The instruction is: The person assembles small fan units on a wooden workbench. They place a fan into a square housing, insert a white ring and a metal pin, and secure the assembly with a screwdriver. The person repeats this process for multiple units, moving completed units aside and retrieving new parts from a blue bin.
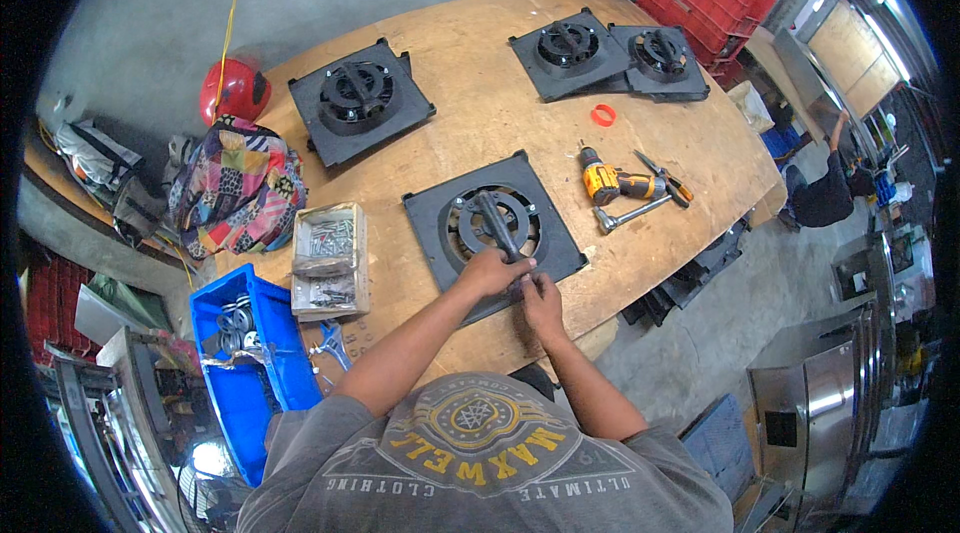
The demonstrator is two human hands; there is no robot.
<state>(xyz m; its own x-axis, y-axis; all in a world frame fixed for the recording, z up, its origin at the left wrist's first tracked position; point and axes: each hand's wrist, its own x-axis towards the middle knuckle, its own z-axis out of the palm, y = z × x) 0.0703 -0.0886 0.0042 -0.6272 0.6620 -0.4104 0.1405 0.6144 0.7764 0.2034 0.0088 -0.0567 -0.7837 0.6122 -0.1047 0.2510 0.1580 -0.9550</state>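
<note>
A black square panel (555, 238) with a round slotted opening lies on the wooden table in front of me. Across its ring runs a black bar-shaped handle (494, 222). My left hand (487, 273) is closed on the near end of this handle. Just right of it, my right hand (542, 303) has its fingers pinched together by the same end; whatever is between them is too small to make out. Two small bright bolt heads show on the ring. Part of the panel's near edge is hidden by my hands and left forearm.
Similar panels (335, 138) lie at the far left and far right. A yellow cordless drill (600, 180), pliers (677, 191), a ratchet wrench (628, 217) and a red ring (602, 115) are right. At left stand a fastener box (328, 268) and a blue bin (225, 388). Another person (825, 193) is far right.
</note>
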